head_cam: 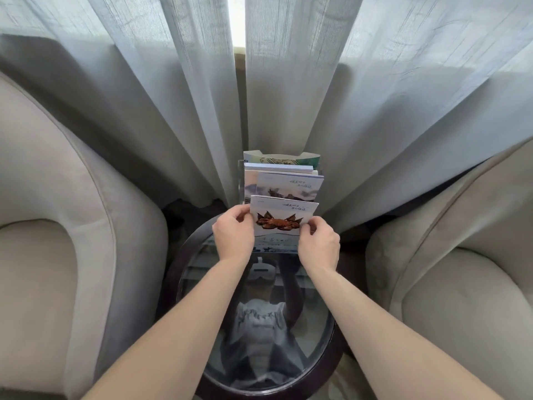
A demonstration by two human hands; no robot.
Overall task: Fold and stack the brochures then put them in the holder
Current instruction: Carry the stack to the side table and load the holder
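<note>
A folded brochure with a red crab picture (281, 215) stands upright at the front of a clear tiered holder (240, 180) on the far edge of the table. My left hand (233, 236) pinches its left edge and my right hand (318, 245) pinches its right edge lower down. Behind it, a tier higher, stands a brochure with a mountain picture (290, 186). More folded brochures (278, 168) and a green-patterned one (281, 157) fill the tiers at the back.
The holder stands on a round glass-topped table with a dark rim (178, 255); the glass mirrors a person. A beige armchair (57, 226) flanks it on the left and another (461, 255) on the right. Grey curtains (173, 96) hang close behind.
</note>
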